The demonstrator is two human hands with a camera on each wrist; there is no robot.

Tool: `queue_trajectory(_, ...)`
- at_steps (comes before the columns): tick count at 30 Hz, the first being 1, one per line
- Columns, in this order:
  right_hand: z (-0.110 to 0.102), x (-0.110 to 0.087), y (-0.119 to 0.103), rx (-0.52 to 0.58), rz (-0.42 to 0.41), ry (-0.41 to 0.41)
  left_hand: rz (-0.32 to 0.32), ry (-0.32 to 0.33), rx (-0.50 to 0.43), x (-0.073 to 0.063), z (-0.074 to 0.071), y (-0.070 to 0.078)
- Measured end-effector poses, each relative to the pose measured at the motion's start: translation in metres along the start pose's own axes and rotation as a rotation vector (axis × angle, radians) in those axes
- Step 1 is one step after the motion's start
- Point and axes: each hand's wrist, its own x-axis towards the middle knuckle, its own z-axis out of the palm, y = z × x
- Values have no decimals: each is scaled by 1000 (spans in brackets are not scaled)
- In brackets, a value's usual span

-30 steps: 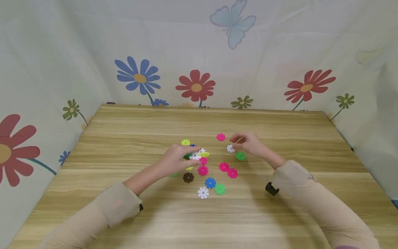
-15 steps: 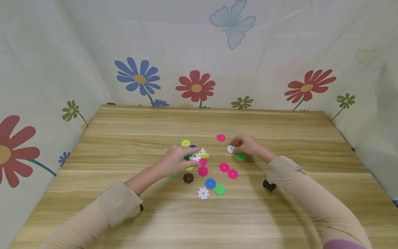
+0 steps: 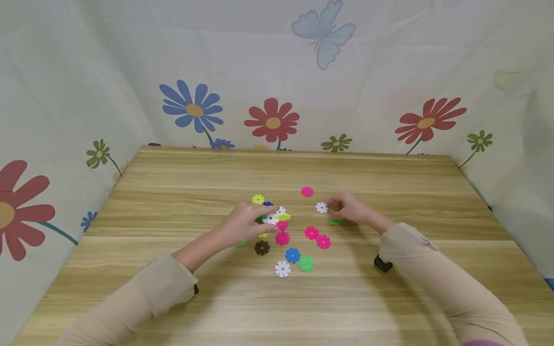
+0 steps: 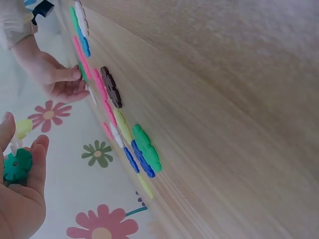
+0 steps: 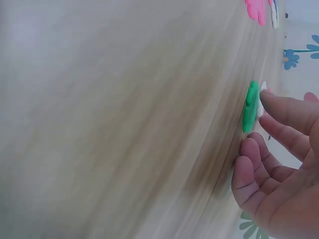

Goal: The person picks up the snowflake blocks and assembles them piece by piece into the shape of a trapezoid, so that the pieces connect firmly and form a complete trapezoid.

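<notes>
My left hand (image 3: 243, 223) grips several joined snowflake building discs between thumb and fingers. A white disc (image 3: 271, 218) and an edge-on yellow disc (image 3: 283, 217) show in the head view, and a dark green disc (image 4: 18, 166) in the left wrist view. My right hand (image 3: 351, 208) is low over the table with bent fingers, partly covering a green disc (image 3: 334, 221). In the right wrist view that green disc (image 5: 250, 107) lies close to the thumb tip, with no clear grip on it. A loose white disc (image 3: 321, 207) lies just left of the right fingertips.
Several loose discs lie on the wooden table (image 3: 173, 182): pink discs (image 3: 323, 241), a brown disc (image 3: 262, 248), a blue disc (image 3: 292, 255), a light green disc (image 3: 306, 264) and a white disc (image 3: 283, 269). A flowered cloth (image 3: 242, 62) hangs behind the table.
My right hand came down beside the loose white disc, then shifted right and slightly nearer, over the green disc. My left hand and its joined discs stay in place.
</notes>
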Motion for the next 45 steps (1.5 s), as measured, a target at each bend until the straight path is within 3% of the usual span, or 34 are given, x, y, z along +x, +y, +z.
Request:
queue_trajectory(8,-1,-10,7,-52,-79,-15,0,-6,4,-1,0,1)
queue_trajectory(16,2,-18,8,-81,-46,-18,5,-8,-4,-2,0,0)
queue_trajectory(25,4,-25,8,-88,-79,-42,7,-18,6,-2,0,0)
queue_trajectory(34,4,-32,5,-121,-10,-58,6,-10,5,-2,3,0)
queue_trajectory(38,7,-32,2,-34,30,-66,17,2,17,-2,4,0)
queue_trajectory(41,9,-31,-3,140,42,-66,20,1,29,-1,6,-1)
queue_trajectory(45,10,-32,-24,349,-8,-31,23,5,33,-2,7,-1)
